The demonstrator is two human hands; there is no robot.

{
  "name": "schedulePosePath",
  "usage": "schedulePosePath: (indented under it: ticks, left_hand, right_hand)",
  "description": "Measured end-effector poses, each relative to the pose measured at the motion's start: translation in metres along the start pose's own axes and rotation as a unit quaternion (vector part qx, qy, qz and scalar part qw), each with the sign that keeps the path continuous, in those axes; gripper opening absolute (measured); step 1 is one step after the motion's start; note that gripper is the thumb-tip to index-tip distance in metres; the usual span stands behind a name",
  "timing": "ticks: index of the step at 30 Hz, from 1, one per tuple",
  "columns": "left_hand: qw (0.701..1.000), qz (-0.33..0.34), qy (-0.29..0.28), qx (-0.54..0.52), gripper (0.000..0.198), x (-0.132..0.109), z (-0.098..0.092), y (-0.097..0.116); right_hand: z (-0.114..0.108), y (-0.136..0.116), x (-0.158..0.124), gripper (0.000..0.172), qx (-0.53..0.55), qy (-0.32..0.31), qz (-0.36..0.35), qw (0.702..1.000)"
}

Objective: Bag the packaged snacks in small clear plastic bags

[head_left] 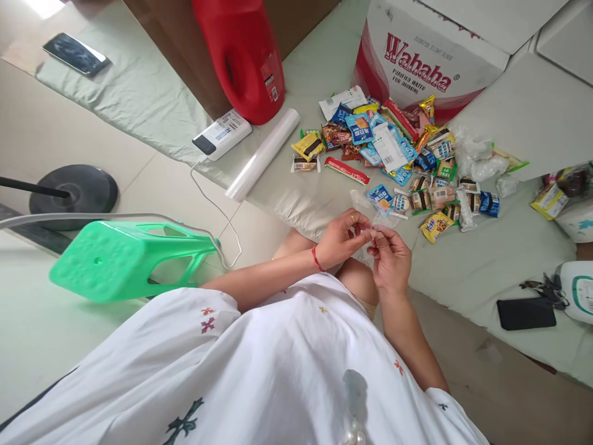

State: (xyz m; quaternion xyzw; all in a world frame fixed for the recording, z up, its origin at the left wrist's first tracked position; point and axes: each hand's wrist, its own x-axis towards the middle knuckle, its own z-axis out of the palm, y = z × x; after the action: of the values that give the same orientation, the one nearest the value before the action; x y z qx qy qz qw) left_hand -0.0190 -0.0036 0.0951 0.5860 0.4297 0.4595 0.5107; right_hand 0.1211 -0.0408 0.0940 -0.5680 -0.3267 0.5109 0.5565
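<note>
My left hand [343,236], with a red string on the wrist and a ring, meets my right hand [390,256] at the fingertips over the table's front edge. Both pinch a thin clear plastic bag [365,254], partly hidden by the fingers. Just beyond the hands lies a pile of small wrapped snacks. Nearest are a blue packet [380,199] and a yellow packet [437,227]. A red bar [347,170] lies at the pile's left side. Crumpled clear bags [477,157] rest at its right.
A clear roll [262,154], power bank [222,135] and red jug [252,68] stand or lie left of the snacks. A Wahaha carton [426,62] is behind. A black phone [526,314] and keys lie right. A green stool [106,259] stands left; a cable trails past it.
</note>
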Motion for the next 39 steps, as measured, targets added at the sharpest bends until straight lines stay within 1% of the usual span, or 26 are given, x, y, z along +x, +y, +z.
schedulePosePath:
  ticks: [4, 8, 10, 13, 17, 19, 21, 22, 23, 24, 26, 28, 29, 30, 32, 34, 37, 39]
  left_hand:
    - [1.000, -0.011, -0.001, -0.028, 0.037, 0.006, 0.007, -0.004]
    - [0.991, -0.045, -0.023, -0.121, 0.044, 0.008, 0.010, -0.009]
    - [0.987, -0.066, -0.035, -0.142, 0.048, 0.008, 0.010, -0.009]
    - [0.987, -0.088, -0.029, -0.133, 0.052, 0.010, 0.007, -0.009]
    - [0.990, -0.090, 0.004, -0.104, 0.053, 0.014, 0.003, -0.010]
    - [0.991, -0.085, -0.001, -0.103, 0.052, 0.014, 0.003, -0.009]
    - [0.990, -0.077, -0.012, -0.116, 0.051, 0.011, 0.004, -0.005]
    - [0.989, -0.076, -0.021, -0.128, 0.051, 0.010, 0.006, -0.002]
    - [0.986, -0.077, -0.034, -0.142, 0.051, 0.008, 0.008, 0.001]
    - [0.983, -0.082, -0.048, -0.156, 0.051, 0.006, 0.010, 0.004]
    - [0.977, -0.097, -0.071, -0.175, 0.052, 0.003, 0.014, 0.011]
    - [0.975, -0.111, -0.069, -0.181, 0.054, 0.002, 0.017, 0.016]
    - [0.975, -0.116, -0.061, -0.180, 0.055, 0.002, 0.018, 0.018]
    - [0.975, -0.120, -0.051, -0.179, 0.056, 0.002, 0.019, 0.019]
    - [0.975, -0.129, -0.033, -0.178, 0.057, 0.003, 0.021, 0.020]
    - [0.973, -0.143, -0.020, -0.181, 0.056, 0.003, 0.022, 0.020]
    - [0.963, -0.181, -0.014, -0.197, 0.055, 0.003, 0.025, 0.021]
    - [0.957, -0.201, -0.012, -0.210, 0.053, 0.004, 0.026, 0.022]
  right_hand:
    - [-0.002, 0.000, -0.003, 0.030, -0.078, 0.011, -0.036, 0.996]
    - [-0.002, -0.004, -0.004, 0.028, -0.070, 0.010, -0.024, 0.997]
    - [-0.003, -0.006, -0.004, 0.029, -0.059, 0.006, -0.014, 0.998]
    - [-0.005, -0.009, -0.002, 0.030, -0.043, 0.011, -0.004, 0.999]
    - [-0.012, -0.012, 0.002, 0.034, -0.020, 0.028, 0.003, 0.999]
    - [-0.016, -0.013, 0.003, 0.036, -0.038, 0.035, -0.004, 0.999]
    - [-0.020, -0.014, 0.002, 0.036, -0.099, 0.047, -0.041, 0.993]
    - [-0.021, -0.015, 0.001, 0.035, -0.149, 0.058, -0.077, 0.984]
    - [-0.023, -0.016, 0.000, 0.033, -0.211, 0.071, -0.123, 0.967]
    - [-0.024, -0.017, -0.002, 0.031, -0.279, 0.082, -0.177, 0.940]
    - [-0.024, -0.019, -0.004, 0.026, -0.402, 0.094, -0.281, 0.867]
    - [-0.024, -0.020, -0.006, 0.023, -0.480, 0.097, -0.354, 0.797]
    - [-0.024, -0.020, -0.006, 0.022, -0.503, 0.098, -0.377, 0.771]
    - [-0.024, -0.019, -0.007, 0.020, -0.519, 0.099, -0.393, 0.753]
    - [-0.024, -0.017, -0.007, 0.019, -0.539, 0.099, -0.408, 0.730]
    - [-0.024, -0.016, -0.006, 0.019, -0.553, 0.093, -0.411, 0.718]
    - [-0.027, -0.013, -0.006, 0.020, -0.563, 0.086, -0.408, 0.713]
    - [-0.028, -0.012, -0.006, 0.021, -0.562, 0.079, -0.403, 0.718]
